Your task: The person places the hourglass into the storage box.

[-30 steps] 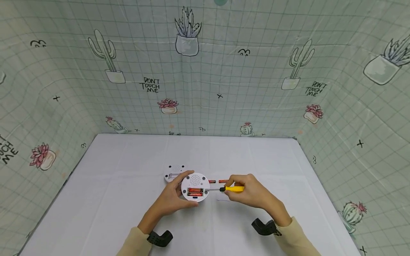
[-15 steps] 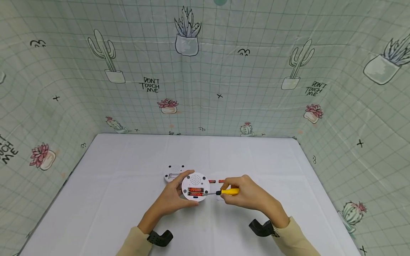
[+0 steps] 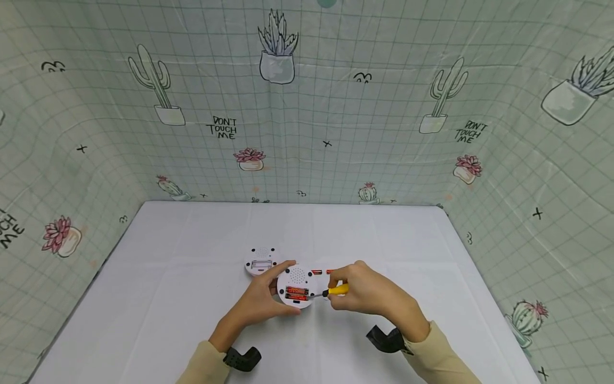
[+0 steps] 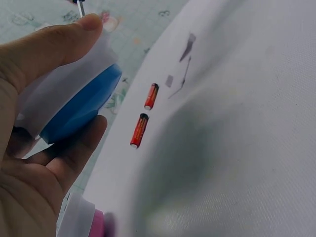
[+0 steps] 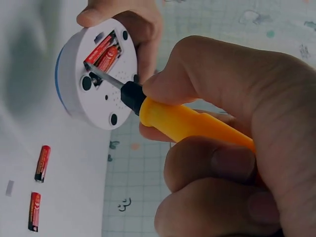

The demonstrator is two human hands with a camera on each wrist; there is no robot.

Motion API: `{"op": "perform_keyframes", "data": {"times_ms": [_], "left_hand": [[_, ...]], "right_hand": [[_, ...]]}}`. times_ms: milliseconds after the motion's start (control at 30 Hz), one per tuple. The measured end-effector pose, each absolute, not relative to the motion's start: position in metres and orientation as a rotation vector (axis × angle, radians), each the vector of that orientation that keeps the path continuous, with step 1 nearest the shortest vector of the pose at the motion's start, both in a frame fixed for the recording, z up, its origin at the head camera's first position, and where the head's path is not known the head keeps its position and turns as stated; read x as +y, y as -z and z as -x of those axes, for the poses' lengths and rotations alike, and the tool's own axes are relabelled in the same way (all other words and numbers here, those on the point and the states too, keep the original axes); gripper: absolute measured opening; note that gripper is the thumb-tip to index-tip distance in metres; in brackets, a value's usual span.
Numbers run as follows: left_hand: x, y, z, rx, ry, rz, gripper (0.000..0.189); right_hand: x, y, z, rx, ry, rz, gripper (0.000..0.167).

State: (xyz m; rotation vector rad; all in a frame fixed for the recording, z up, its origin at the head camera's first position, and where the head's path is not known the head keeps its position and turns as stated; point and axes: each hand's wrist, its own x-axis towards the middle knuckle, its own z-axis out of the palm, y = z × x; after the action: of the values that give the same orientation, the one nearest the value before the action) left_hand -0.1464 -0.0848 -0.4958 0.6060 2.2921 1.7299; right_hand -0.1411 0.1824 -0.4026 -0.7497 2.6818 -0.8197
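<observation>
My left hand (image 3: 261, 298) holds a round white device (image 3: 296, 273) by its edge, thumb on the near side. Its back, with speaker holes and dark rubber feet, faces up; the blue face (image 4: 81, 106) is underneath. Two red batteries (image 5: 106, 57) lie side by side in its uncovered compartment. In my right hand (image 3: 366, 290) is a yellow-handled screwdriver (image 5: 182, 123), gripped between thumb and fingers. Its metal tip reaches the end of the battery nearer me, at the compartment's edge.
A second white device (image 3: 261, 255) with an uncovered compartment lies behind my left hand; its pink edge (image 4: 98, 224) shows in the left wrist view. Two loose red batteries (image 4: 151, 96) lie on the white table (image 3: 201, 234), near a small grey flat piece (image 5: 10, 188). A grid-patterned curtain hangs behind.
The right hand has moved left, and the screwdriver tip has shifted from between the batteries to the nearer one's end. The left hand has brought the device slightly right and closer to me.
</observation>
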Motion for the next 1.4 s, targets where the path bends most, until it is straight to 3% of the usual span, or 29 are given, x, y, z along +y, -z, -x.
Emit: {"op": "perform_keyframes", "data": {"times_ms": [767, 1400], "left_hand": [[-0.087, 0.505, 0.141, 2.012, -1.911, -0.601, 0.102], [-0.088, 0.503, 0.140, 2.149, -1.826, -0.545, 0.101]], "right_hand": [[0.190, 0.408, 0.142, 2.598, 0.908, 0.790, 0.008], [0.188, 0.410, 0.142, 2.644, 0.893, 0.852, 0.006]]}}
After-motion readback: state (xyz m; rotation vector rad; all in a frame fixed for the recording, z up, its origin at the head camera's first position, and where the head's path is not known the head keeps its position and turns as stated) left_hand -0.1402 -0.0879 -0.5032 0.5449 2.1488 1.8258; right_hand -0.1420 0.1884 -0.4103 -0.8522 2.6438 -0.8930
